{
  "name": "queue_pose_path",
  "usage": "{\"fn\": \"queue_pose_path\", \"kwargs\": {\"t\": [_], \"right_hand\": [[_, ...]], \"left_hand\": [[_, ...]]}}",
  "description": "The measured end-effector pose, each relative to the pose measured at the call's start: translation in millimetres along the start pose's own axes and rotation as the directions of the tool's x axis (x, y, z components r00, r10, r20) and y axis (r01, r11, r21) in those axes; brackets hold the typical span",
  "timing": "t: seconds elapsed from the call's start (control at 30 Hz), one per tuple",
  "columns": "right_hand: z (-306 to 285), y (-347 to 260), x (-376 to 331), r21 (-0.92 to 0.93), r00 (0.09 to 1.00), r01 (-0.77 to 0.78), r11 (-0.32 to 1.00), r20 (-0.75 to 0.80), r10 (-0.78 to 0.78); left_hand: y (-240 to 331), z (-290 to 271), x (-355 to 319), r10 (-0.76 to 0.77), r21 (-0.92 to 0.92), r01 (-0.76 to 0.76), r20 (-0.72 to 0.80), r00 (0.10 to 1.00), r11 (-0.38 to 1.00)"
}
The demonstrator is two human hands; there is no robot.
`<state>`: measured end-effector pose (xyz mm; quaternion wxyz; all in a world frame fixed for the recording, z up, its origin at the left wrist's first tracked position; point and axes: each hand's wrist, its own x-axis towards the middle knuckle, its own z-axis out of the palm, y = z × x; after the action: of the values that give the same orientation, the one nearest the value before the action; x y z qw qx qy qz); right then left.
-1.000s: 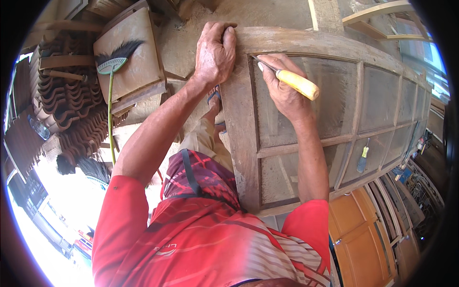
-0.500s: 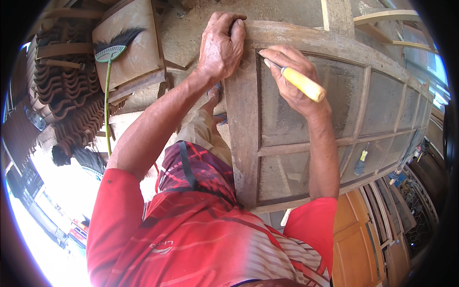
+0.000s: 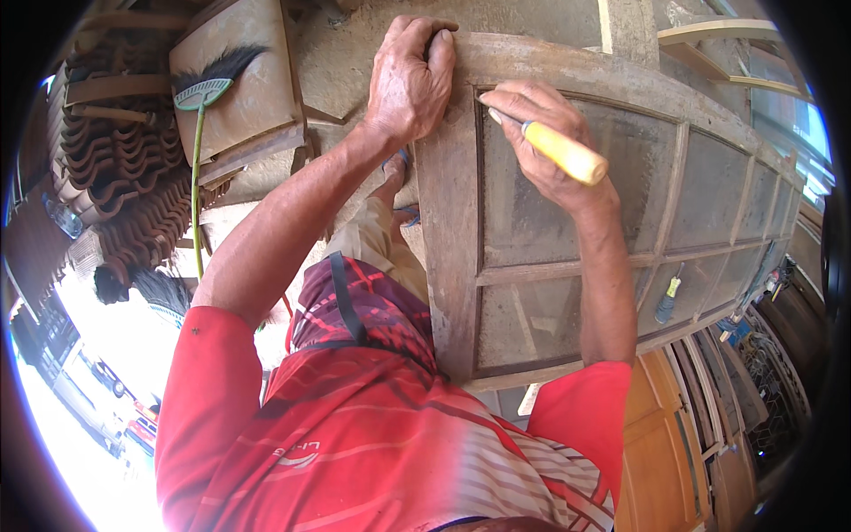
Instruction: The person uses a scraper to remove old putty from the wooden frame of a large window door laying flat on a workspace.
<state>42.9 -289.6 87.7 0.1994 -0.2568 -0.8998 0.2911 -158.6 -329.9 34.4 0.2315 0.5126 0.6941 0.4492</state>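
Observation:
A worn wooden frame with several glass panes (image 3: 450, 230) lies in front of me and stretches away to the right. My left hand (image 3: 415, 84) is closed over its far left corner, thumb on top. In my right hand (image 3: 554, 142) is a tool with a rounded yellow handle (image 3: 567, 152), fingers wrapped round it. The handle slants back toward my wrist. The tool's working end is mostly hidden under my fingers, which are at the inner corner of the first pane. Farther right, a small tool with a yellow and grey handle (image 3: 669, 300) rests on the frame.
At the left, a green-headed broom (image 3: 202, 93) leans on a brown board (image 3: 257, 80), near stacked roof tiles (image 3: 115, 168). An orange-brown wooden panel (image 3: 656, 434) stands at the lower right, beside upright boards. Pale timber strips (image 3: 718, 34) lie at the far right.
Both hands keep their places on the frame, and the yellow handle has shifted very slightly up and right. My body and the view have moved a little.

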Motion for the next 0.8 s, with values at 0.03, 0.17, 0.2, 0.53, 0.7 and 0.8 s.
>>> {"fn": "queue_pose_path", "kwargs": {"t": [0.03, 0.17, 0.2, 0.53, 0.7, 0.8], "right_hand": [[-1.4, 0.4, -1.5, 0.017, 0.999, 0.022, 1.0, 0.036, -0.022], [-1.1, -10.5, -14.8, 0.037, 0.998, 0.003, 0.999, 0.062, -0.006], [-2.8, -13.9, -16.8, 0.036, 0.997, 0.015, 0.999, 0.08, -0.018], [6.6, -46.7, -82.8, 0.035, 0.989, 0.065, 0.997, 0.128, -0.069], [11.1, -64.6, -116.1, -0.014, 0.984, 0.127, 0.992, 0.124, -0.125], [5.9, -76.6, -120.8, -0.034, 0.977, 0.143, 0.989, 0.162, -0.136]], "left_hand": [[0.3, 0.7, -0.5, 0.002, -0.008, -0.002, 0.0, 1.0, 1.0], [0.2, -1.1, -2.4, 0.004, 0.012, -0.004, -0.011, 1.0, 1.0], [0.5, -1.0, -2.1, 0.007, 0.018, -0.007, -0.017, 1.0, 1.0], [-3.1, 6.4, 8.3, 0.078, 0.08, -0.07, -0.1, 0.992, 0.994], [-1.0, 6.2, 9.4, 0.096, 0.112, -0.083, -0.115, 0.989, 0.99], [1.2, 8.0, 8.9, 0.048, 0.083, -0.04, -0.1, 0.994, 0.996]]}}
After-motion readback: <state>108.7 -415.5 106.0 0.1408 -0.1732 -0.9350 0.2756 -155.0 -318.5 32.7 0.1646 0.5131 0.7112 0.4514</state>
